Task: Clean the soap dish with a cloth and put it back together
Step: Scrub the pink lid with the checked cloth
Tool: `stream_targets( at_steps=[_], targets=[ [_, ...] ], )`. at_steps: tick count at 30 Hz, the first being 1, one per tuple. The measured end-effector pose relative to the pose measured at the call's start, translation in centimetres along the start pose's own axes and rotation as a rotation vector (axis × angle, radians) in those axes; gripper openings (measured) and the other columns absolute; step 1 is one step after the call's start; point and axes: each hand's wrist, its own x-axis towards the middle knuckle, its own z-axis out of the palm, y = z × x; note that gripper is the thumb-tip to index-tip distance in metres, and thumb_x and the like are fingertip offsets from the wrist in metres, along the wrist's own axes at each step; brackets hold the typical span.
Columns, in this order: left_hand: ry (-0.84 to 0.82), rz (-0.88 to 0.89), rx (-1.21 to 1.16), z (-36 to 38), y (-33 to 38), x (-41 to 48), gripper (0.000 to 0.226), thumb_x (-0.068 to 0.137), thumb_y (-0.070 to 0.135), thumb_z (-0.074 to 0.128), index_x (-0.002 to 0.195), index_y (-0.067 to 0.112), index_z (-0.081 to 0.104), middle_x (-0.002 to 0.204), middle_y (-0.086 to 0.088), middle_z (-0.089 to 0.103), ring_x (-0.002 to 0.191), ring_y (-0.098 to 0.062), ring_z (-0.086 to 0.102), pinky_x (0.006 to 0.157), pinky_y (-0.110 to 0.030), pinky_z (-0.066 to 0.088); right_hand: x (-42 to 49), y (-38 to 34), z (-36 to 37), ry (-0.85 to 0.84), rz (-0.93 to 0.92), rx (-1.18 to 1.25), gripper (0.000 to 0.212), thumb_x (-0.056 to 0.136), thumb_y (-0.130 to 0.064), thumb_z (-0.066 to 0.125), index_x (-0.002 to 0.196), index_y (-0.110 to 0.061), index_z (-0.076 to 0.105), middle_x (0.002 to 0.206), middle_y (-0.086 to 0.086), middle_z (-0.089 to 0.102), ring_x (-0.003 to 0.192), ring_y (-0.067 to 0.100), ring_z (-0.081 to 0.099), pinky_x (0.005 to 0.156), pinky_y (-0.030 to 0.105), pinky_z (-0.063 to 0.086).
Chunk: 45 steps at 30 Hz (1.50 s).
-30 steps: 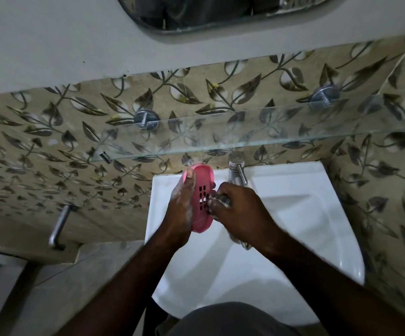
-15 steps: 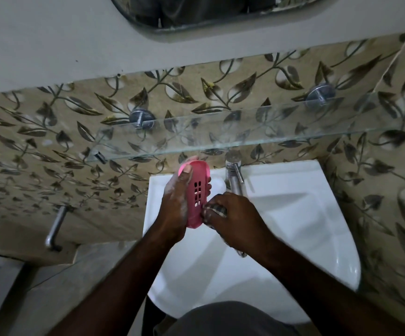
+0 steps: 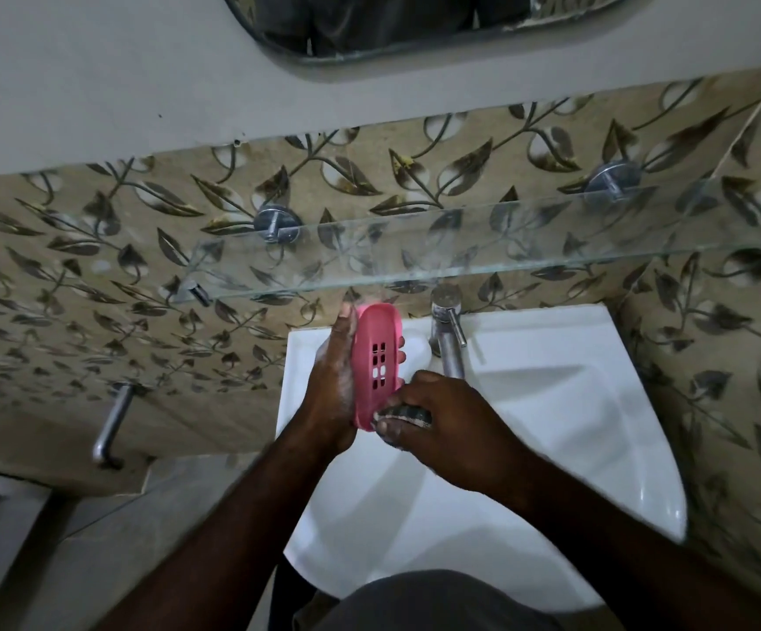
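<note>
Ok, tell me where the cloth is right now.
Head view, centre: the dark crumpled cloth sits in the right hand, against the near end of the pink slotted plastic tray.

The right hand [image 3: 453, 428] hides most of a dark cloth [image 3: 405, 414] and the spout of the tap [image 3: 447, 348], the left hand [image 3: 330, 389] covers one long edge of the soap dish [image 3: 376, 357], and the frame's top crops the mirror [image 3: 415, 20].

Found open room over the white basin [image 3: 551, 425] near and right; hemmed at the far rim by the tap [image 3: 446, 343], with the glass shelf [image 3: 460, 261] just above; blocked at far left by the left hand [image 3: 330, 389] gripping the soap dish [image 3: 376, 362] and the right hand [image 3: 446, 425] holding the cloth [image 3: 403, 414]; walled by tiles [image 3: 710, 357] right.
</note>
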Motion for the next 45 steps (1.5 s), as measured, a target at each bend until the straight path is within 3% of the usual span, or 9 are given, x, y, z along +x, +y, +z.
stream_targets(
  at_steps=[7,11,15,23,26,31,38,42,45],
  targets=[
    [0.028,0.011,-0.066,0.2,0.2,-0.1,0.095,0.068,0.076,0.058,0.125,0.0,0.059,0.096,-0.017,0.068,0.082,-0.028,0.067,0.072,-0.035,0.054,1.0,-1.6,0.7,0.106,0.001,0.395,0.01,0.083,-0.023,0.073,0.083,-0.014,0.07,0.086,-0.001,0.063,0.06,0.023,0.068,0.044,0.029,0.048],
    [-0.006,0.046,-0.066,0.3,0.7,-0.5,0.09,0.069,0.076,0.059,0.119,0.002,0.062,0.096,-0.016,0.068,0.08,-0.026,0.067,0.07,-0.034,0.055,0.7,-2.2,1.6,0.201,0.029,0.555,0.012,0.085,-0.022,0.072,0.088,-0.011,0.07,0.082,0.012,0.068,0.067,0.044,0.065,0.057,0.055,0.054],
    [-0.007,0.054,-0.106,0.6,0.5,-0.9,0.075,0.072,0.072,0.061,0.103,0.004,0.067,0.082,-0.013,0.064,0.069,-0.023,0.063,0.068,-0.034,0.052,1.4,-2.4,1.7,0.257,0.032,0.596,0.019,0.083,-0.029,0.071,0.091,-0.012,0.07,0.086,0.014,0.068,0.073,0.039,0.067,0.064,0.054,0.057],
    [-0.085,-0.001,-0.139,0.3,0.4,-0.6,0.11,0.036,0.07,0.085,0.119,0.001,0.064,0.095,-0.015,0.068,0.076,-0.022,0.069,0.062,-0.033,0.058,-0.2,-0.7,1.2,0.063,0.017,0.301,0.015,0.086,-0.033,0.071,0.092,-0.02,0.072,0.086,-0.009,0.062,0.053,-0.002,0.057,0.051,0.012,0.038],
    [-0.133,-0.008,-0.209,1.3,0.5,-1.0,0.08,0.049,0.072,0.074,0.089,0.003,0.073,0.074,-0.012,0.066,0.061,-0.022,0.066,0.055,-0.03,0.057,1.0,-2.1,0.5,0.124,0.003,0.345,0.018,0.084,-0.035,0.069,0.084,-0.018,0.065,0.081,0.004,0.068,0.045,0.004,0.054,0.044,0.018,0.04],
    [-0.053,0.068,-0.15,1.5,0.7,-1.1,0.074,0.086,0.071,0.034,0.09,0.005,0.066,0.069,-0.011,0.066,0.061,-0.022,0.067,0.061,-0.03,0.056,2.4,-3.3,0.4,0.323,0.002,0.444,0.015,0.089,-0.027,0.067,0.089,-0.012,0.068,0.076,0.008,0.068,0.063,0.026,0.067,0.056,0.04,0.055],
    [-0.007,0.024,-0.114,0.8,1.1,-0.8,0.069,0.077,0.067,0.045,0.105,0.008,0.067,0.088,-0.011,0.067,0.074,-0.02,0.064,0.068,-0.033,0.053,0.4,-1.2,1.7,0.131,0.061,0.43,0.015,0.089,-0.031,0.067,0.088,-0.016,0.068,0.076,0.01,0.07,0.065,0.033,0.067,0.059,0.047,0.056],
    [-0.082,0.029,-0.153,1.8,0.3,-1.1,0.06,0.086,0.062,0.043,0.073,0.014,0.076,0.07,-0.007,0.07,0.062,-0.019,0.068,0.061,-0.028,0.057,2.7,-2.4,0.5,0.272,0.022,0.418,0.021,0.088,-0.033,0.063,0.086,-0.012,0.067,0.074,0.009,0.069,0.064,0.028,0.067,0.06,0.046,0.056],
    [-0.084,0.041,-0.212,2.3,0.0,-1.3,0.055,0.089,0.059,0.044,0.083,0.016,0.078,0.086,-0.008,0.075,0.079,-0.019,0.072,0.068,-0.028,0.057,4.1,-3.1,0.0,0.41,-0.006,0.458,0.016,0.088,-0.03,0.061,0.092,-0.017,0.069,0.084,-0.003,0.072,0.078,0.013,0.069,0.074,0.036,0.057]
  ],
)
